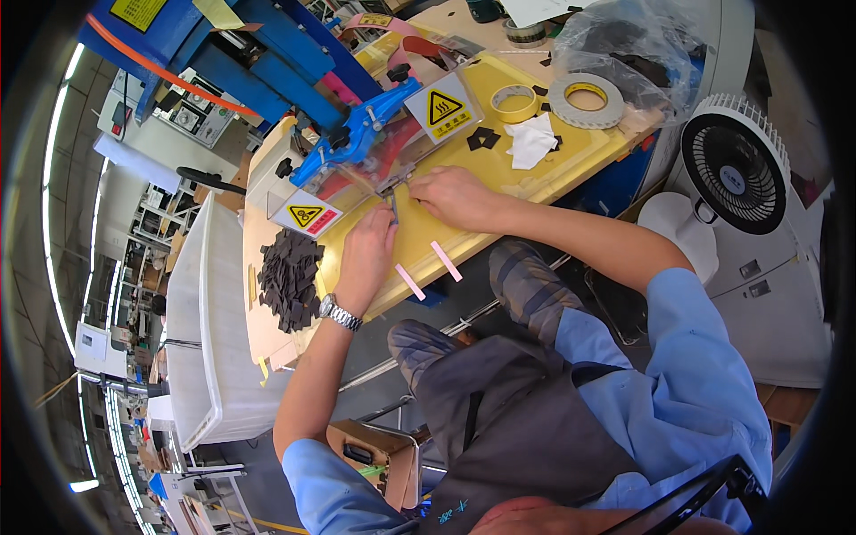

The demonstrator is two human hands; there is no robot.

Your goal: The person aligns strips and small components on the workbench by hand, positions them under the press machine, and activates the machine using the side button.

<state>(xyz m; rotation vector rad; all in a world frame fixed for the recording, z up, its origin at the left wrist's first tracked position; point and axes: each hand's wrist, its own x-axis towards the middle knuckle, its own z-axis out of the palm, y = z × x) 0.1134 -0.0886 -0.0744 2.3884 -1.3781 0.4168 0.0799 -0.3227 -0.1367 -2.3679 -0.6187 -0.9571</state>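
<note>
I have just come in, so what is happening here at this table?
A person sits working with both bare hands close together in front of a blue machine. The left hand and the right hand are at small metal-looking parts; the exact grip is hard to tell. A pile of dark pieces lies left of them, and two pink strips lie at the yellow surface's near edge.

I see a glossy, painted-metal look on the blue clamp (357,134) at upper centre, with clear, shiny plastic in the guard (334,178). The thin grey piece (395,208) near the middle looks metallic. My view shows the yellow tabletop (486,165) smooth, the dark pile (287,281) at centre left matt, the upper-right bag (588,45) crinkled, glossy plastic, and the watch (340,313) polished metal.
</note>
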